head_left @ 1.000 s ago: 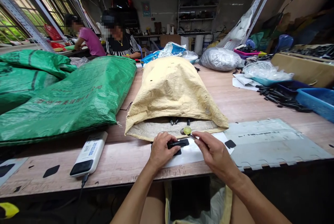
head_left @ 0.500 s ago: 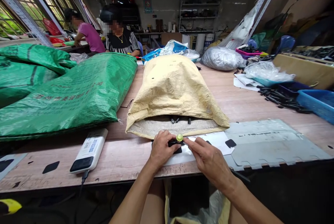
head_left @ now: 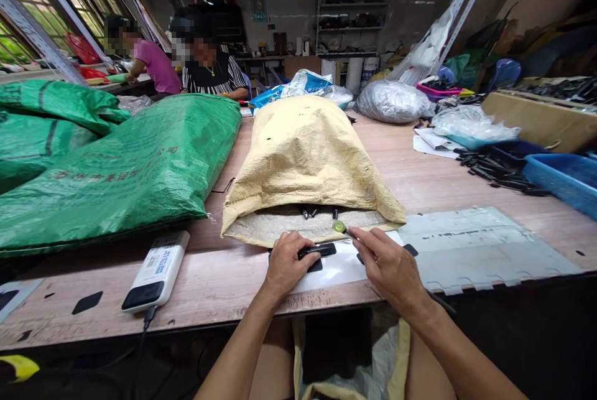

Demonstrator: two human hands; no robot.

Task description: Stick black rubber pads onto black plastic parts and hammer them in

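Observation:
My left hand point(head_left: 288, 261) is closed on a black elongated piece point(head_left: 321, 250), held flat just above the table. My right hand point(head_left: 390, 264) pinches the dark handle of a small tool with a round yellow-green head point(head_left: 339, 226). That head is apart from the black piece, up and to its right. Behind both hands lies a yellow woven sack point(head_left: 308, 163), its mouth toward me. A few small black parts point(head_left: 334, 214) show inside the opening. Beneath my hands is a white sheet point(head_left: 340, 270) on the table.
A white power bank point(head_left: 158, 269) with a cable stands left of my hands, by a green sack point(head_left: 140, 170). On the right are a grey mat point(head_left: 494, 251), a pile of black parts point(head_left: 499, 175) and a blue tray point(head_left: 564, 179). Two people point(head_left: 212, 73) sit at the back left.
My right hand has shifted right and lifted the round-headed tool off the black piece. My left hand keeps its hold, and more of the piece shows. The camera view has shifted slightly.

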